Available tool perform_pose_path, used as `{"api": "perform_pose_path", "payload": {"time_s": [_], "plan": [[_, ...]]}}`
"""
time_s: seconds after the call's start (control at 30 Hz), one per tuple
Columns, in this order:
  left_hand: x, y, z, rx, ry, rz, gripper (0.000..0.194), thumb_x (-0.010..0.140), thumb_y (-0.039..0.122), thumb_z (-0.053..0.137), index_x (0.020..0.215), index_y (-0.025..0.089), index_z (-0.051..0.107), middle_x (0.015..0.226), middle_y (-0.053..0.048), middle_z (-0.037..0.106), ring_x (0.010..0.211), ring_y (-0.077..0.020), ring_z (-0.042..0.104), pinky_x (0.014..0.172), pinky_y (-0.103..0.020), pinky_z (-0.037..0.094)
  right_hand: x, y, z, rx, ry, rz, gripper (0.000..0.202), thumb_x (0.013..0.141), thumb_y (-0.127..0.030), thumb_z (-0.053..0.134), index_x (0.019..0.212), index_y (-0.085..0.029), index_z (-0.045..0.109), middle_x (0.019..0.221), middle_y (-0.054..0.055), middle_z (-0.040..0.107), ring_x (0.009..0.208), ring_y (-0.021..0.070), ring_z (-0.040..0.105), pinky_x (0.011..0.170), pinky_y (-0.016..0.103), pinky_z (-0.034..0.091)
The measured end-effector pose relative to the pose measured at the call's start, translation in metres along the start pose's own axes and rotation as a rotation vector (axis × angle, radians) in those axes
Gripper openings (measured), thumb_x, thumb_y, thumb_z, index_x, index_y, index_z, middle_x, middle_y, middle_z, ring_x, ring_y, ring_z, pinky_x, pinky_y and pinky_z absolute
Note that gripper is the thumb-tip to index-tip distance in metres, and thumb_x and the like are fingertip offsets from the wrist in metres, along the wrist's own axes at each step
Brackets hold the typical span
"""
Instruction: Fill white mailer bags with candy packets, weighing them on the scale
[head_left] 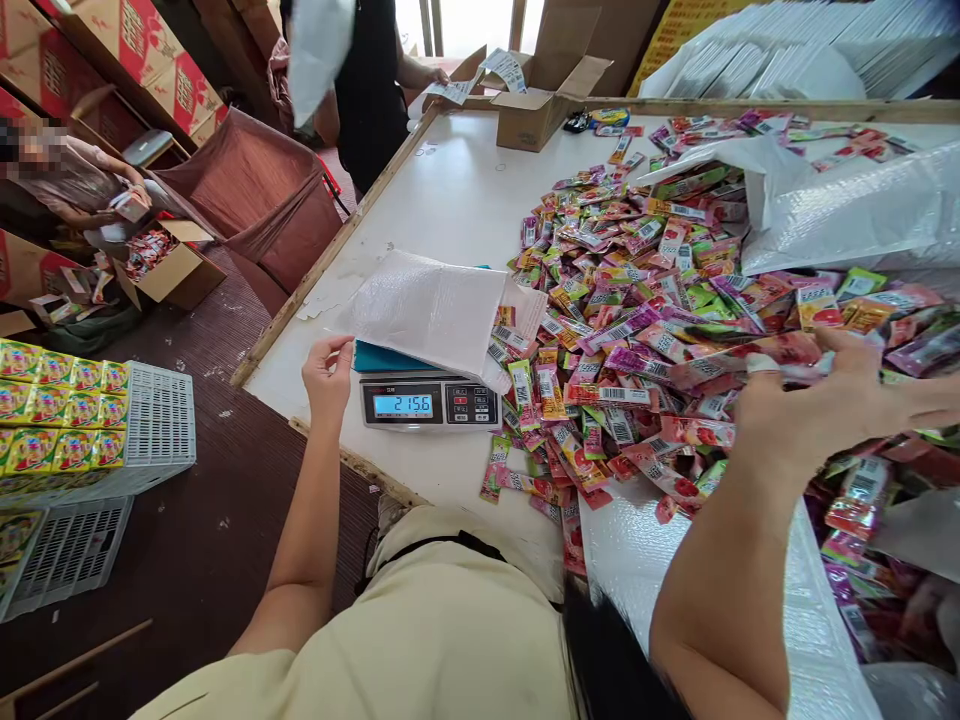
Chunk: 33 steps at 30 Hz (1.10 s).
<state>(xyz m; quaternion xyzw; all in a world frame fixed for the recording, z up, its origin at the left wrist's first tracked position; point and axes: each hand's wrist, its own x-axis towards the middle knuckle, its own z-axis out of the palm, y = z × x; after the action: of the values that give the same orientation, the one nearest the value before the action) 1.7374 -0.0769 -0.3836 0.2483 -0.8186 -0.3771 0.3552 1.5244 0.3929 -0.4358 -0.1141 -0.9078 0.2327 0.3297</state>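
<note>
A white bubble mailer [431,310] lies over a teal tray on a digital scale [430,402] whose display reads 215.6. Its mouth points toward the candy, and a few packets show at that end. My left hand [328,372] is closed at the mailer's left corner, thumb and finger pinched together there. Over a wide heap of small candy packets [622,290] is my right hand [810,400], its fingers spread. A pinkish-red packet [784,350] lies between its thumb and forefinger; whether they press on it is unclear.
More bubble mailers [862,215] lie on the heap, with a stack [810,60] behind. An open carton [529,120] stands at the table's far edge beside a person [367,90] holding papers. Another person [90,190] sits left, near crates [161,415] of boxes on the floor.
</note>
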Motion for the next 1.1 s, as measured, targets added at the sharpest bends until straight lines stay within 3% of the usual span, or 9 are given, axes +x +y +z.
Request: {"api": "perform_pose_path", "payload": {"time_s": [0.07,0.1,0.17,0.3,0.4,0.57,0.8,0.93,1.1], "plan": [[0.000,0.000,0.004,-0.015,-0.011,0.004,0.020,0.088,0.036,0.065,0.098,0.022,0.076,0.101,-0.006,0.072,0.096,-0.0171,0.067,0.079,-0.027,0.053,-0.030,-0.029,-0.008,0.090,-0.060,-0.179,0.055,0.072,-0.024,0.074,0.126,-0.017,0.067,0.147,0.026,0.046,0.139,0.0440,0.041,0.110,0.063,0.032],[0.001,0.001,0.006,-0.019,-0.016,0.001,0.020,0.088,0.037,0.065,0.098,0.022,0.076,0.101,-0.006,0.072,0.095,-0.0171,0.067,0.078,-0.027,0.054,-0.050,-0.048,-0.012,0.193,-0.198,-0.304,0.061,0.077,-0.026,0.070,0.136,-0.017,0.059,0.133,0.022,0.058,0.127,0.0376,0.053,0.105,0.056,0.040],[0.001,0.003,0.009,-0.021,-0.022,-0.003,0.021,0.088,0.037,0.065,0.097,0.022,0.075,0.101,-0.006,0.072,0.096,-0.0175,0.067,0.078,-0.028,0.054,-0.093,-0.086,-0.015,0.291,-0.521,-0.463,0.067,0.081,-0.032,0.065,0.143,-0.011,0.048,0.122,0.020,0.065,0.117,0.0342,0.058,0.099,0.050,0.045],[0.001,0.007,0.007,0.004,-0.022,0.026,0.020,0.089,0.036,0.064,0.098,0.022,0.075,0.103,-0.006,0.072,0.099,-0.0178,0.067,0.080,-0.027,0.054,-0.139,-0.123,-0.009,0.187,-0.760,-0.441,0.053,0.081,-0.023,0.058,0.132,-0.009,0.056,0.105,0.018,0.069,0.104,0.0337,0.061,0.099,0.052,0.041],[0.000,0.005,0.000,0.019,-0.009,0.042,0.020,0.090,0.035,0.063,0.098,0.022,0.075,0.102,-0.006,0.073,0.098,-0.0177,0.067,0.079,-0.027,0.054,-0.119,-0.112,-0.010,0.293,-0.750,-0.311,0.031,0.086,-0.031,0.054,0.111,-0.016,0.063,0.089,0.011,0.069,0.085,0.0280,0.062,0.086,0.043,0.046],[-0.005,-0.003,-0.006,0.021,0.012,-0.008,0.020,0.089,0.034,0.063,0.098,0.021,0.076,0.101,-0.007,0.073,0.094,-0.0175,0.068,0.075,-0.027,0.054,-0.062,-0.093,-0.021,0.428,-0.722,-0.149,0.033,0.089,-0.044,0.050,0.111,-0.021,0.061,0.084,0.008,0.068,0.070,0.0250,0.060,0.065,0.035,0.043],[-0.003,-0.005,-0.007,0.008,0.018,-0.003,0.019,0.089,0.035,0.064,0.097,0.022,0.075,0.102,-0.006,0.073,0.097,-0.0177,0.067,0.077,-0.027,0.054,-0.056,-0.094,-0.019,0.384,-0.893,-0.197,0.048,0.084,-0.033,0.052,0.130,-0.018,0.052,0.097,0.012,0.073,0.073,0.0275,0.066,0.066,0.037,0.046],[-0.003,-0.004,-0.004,0.015,0.011,0.000,0.020,0.089,0.035,0.063,0.097,0.022,0.075,0.102,-0.006,0.073,0.097,-0.0176,0.067,0.077,-0.027,0.054,-0.070,-0.127,-0.001,0.503,-0.965,-0.305,0.035,0.081,-0.029,0.055,0.113,-0.018,0.065,0.102,0.012,0.074,0.088,0.0288,0.069,0.081,0.043,0.053],[-0.004,0.004,0.001,0.014,-0.019,0.012,0.019,0.090,0.035,0.063,0.098,0.022,0.075,0.103,-0.006,0.073,0.099,-0.0178,0.067,0.080,-0.028,0.054,-0.085,-0.198,0.029,0.985,-1.145,-0.475,0.045,0.081,-0.023,0.049,0.122,-0.018,0.067,0.120,0.007,0.072,0.112,0.0240,0.066,0.100,0.041,0.051]]}}
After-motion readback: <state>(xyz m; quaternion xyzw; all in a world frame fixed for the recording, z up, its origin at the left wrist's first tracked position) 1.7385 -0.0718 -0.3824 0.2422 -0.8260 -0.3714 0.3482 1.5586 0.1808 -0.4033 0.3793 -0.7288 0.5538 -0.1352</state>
